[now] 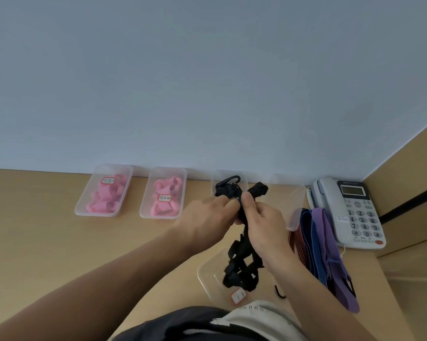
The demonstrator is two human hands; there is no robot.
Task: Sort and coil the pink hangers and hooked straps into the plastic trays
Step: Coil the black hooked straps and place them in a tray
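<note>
Black hooked straps [242,262]: one tangled bunch, held up over the table [35,230] by both hands. Left hand [207,217] pinches the upper knot, fingers curled on it. Right hand [261,225] grips the bunch just beside it, thumb up. A hook pokes out the top. The lower end hangs into a clear near tray [205,274] with a red-edged label. One loose black hook [279,292] lies on the table right of that tray. Back left, two trays [83,207] [143,212] against the wall, both holding pink hangers [106,198]. Coloured straps [323,242], purple, blue and red, lie at the right near a white phone [355,212].
</note>
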